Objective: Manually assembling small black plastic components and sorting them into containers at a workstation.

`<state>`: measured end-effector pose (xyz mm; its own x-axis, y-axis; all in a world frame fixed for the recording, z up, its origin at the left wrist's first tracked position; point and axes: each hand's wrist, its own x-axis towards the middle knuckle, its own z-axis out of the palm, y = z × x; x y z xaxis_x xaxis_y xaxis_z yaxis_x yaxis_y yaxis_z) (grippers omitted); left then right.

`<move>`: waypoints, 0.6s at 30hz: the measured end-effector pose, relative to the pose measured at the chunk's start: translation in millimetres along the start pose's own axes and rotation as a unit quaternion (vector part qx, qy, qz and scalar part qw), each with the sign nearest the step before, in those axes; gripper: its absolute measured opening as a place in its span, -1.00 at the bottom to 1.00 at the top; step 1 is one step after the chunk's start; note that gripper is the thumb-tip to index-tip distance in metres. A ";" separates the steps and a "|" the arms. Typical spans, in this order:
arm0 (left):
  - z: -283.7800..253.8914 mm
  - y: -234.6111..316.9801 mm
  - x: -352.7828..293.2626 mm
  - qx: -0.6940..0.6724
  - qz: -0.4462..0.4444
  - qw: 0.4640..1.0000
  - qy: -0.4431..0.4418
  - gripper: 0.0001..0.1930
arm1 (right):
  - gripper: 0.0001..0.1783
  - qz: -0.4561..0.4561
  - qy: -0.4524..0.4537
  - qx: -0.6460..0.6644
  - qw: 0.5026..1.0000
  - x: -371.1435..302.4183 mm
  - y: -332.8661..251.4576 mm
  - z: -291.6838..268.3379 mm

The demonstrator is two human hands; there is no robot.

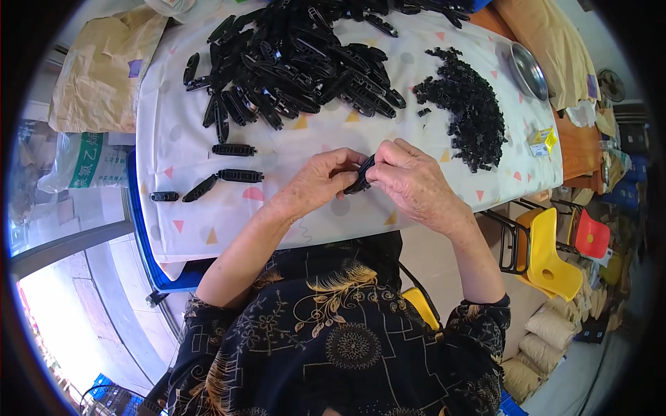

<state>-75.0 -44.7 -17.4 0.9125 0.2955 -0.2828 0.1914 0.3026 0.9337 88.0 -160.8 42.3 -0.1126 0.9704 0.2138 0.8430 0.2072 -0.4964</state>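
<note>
Over the near part of the table, my left hand (325,179) pinches one end of a long black plastic part (359,177). My right hand (411,177) grips the same part from the other side, thumb and fingers closed at its upper end. A large heap of long black plastic parts (284,66) spreads across the far middle of the table. Small black plastic pieces (475,111) form a second pile to the right. Left of my hands lie several separate parts, among them one long black part (240,176). My fingers hide much of the held part.
The table (277,218) wears a white cloth with coloured triangles. A metal bowl (528,71) and a small yellow box (542,141) stand at the right. Brown paper sacks (104,69) flank the table. Yellow chairs (553,253) and stacked bags (551,329) occupy the floor at right.
</note>
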 end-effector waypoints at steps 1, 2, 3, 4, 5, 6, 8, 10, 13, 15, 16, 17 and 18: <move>1.0 -1.1 -0.3 0.005 -0.007 1.000 0.002 -0.72 | -0.90 -0.002 -0.020 -0.001 1.000 -0.5 0.6 0.1; 1.9 -2.1 -0.5 0.010 -0.014 1.000 0.003 -0.72 | -0.90 -0.002 -0.020 -0.001 1.000 -0.2 1.3 0.0; 2.7 -3.1 -0.7 0.011 -0.014 1.000 0.003 -0.72 | -0.91 -0.018 -0.030 -0.014 0.999 0.2 2.4 -0.1; 3.7 -4.4 -0.4 0.019 -0.018 1.000 0.005 -0.72 | -0.92 -0.035 -0.040 -0.027 0.998 -0.1 3.5 -0.1; 4.9 -5.1 -0.2 0.027 -0.022 0.999 0.007 -0.71 | -0.92 -0.034 -0.039 -0.026 0.998 -0.9 4.0 0.2; 6.2 -4.9 -0.4 0.029 -0.024 0.999 0.006 -0.71 | -0.93 -0.026 -0.038 -0.017 0.999 -1.8 4.5 0.5; 9.0 -3.4 -0.8 0.037 -0.031 0.999 0.009 -0.70 | -0.94 -0.019 -0.034 -0.008 0.999 -4.2 7.1 1.0; 14.8 -5.6 -1.9 0.080 -0.005 0.997 0.014 -0.68 | -0.92 -0.027 -0.014 -0.011 0.999 -8.6 11.1 3.5; 20.8 -8.0 0.9 0.122 0.004 0.992 0.022 -0.62 | -0.84 0.002 0.010 0.032 0.999 -12.5 12.3 7.2; 22.6 -11.4 3.8 0.124 -0.012 0.992 0.025 -0.60 | -0.73 0.072 0.050 0.062 0.994 -15.3 11.6 10.7; 24.2 -12.8 6.4 0.051 -0.002 0.998 0.030 -0.56 | -0.62 0.143 0.088 0.088 0.982 -17.3 11.4 11.4; 25.9 -12.7 8.6 -0.023 0.008 0.999 0.036 -0.53 | -0.62 0.144 0.091 0.089 0.981 -20.7 13.7 17.5; 28.4 -11.3 9.7 -0.020 0.007 0.999 0.035 -0.53 | -0.57 0.190 0.151 0.212 0.947 -24.9 17.9 28.2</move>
<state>-58.1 -71.0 -24.4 0.8877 0.3618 -0.2847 0.1625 0.3324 0.9290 91.1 -177.8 4.3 0.3661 0.9181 0.1516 0.4980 -0.0558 -0.8654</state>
